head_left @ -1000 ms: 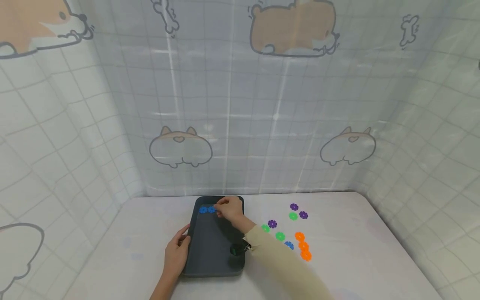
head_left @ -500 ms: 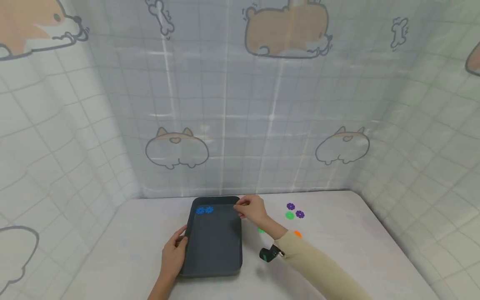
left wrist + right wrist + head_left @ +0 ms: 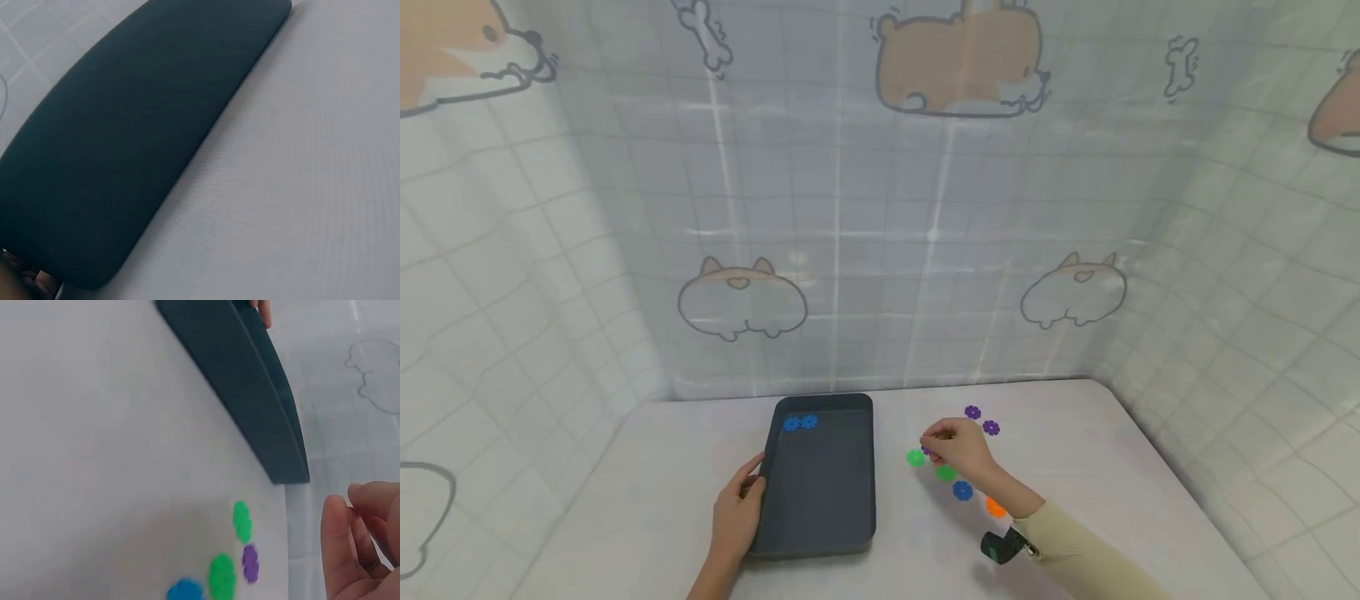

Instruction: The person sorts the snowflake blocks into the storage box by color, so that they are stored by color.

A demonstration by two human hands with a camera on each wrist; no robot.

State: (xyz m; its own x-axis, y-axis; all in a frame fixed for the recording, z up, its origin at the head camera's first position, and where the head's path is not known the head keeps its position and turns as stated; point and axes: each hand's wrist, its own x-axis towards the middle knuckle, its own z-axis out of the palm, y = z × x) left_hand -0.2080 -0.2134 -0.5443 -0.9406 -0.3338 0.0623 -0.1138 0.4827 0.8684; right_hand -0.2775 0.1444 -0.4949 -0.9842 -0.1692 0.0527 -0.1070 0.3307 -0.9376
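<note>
A dark rectangular tray lies on the white table, with two blue flower-shaped pieces side by side at its far left. My left hand holds the tray's left rim; in the right wrist view, its fingertips show over the rim. Over the loose pieces hovers my right hand, fingers loosely bent with nothing between them. Below and around it lie a partly hidden purple piece, a green piece, another green piece and a blue piece.
Two purple pieces lie farther back, beyond the right hand. An orange piece is partly covered by the right forearm. A small black camera hangs at the right wrist. A patterned curtain encloses the table's back and sides.
My right hand has left the blue pieces in the tray and moved right, over the loose pieces. My left hand stays at the tray's rim. The head view has shifted slightly.
</note>
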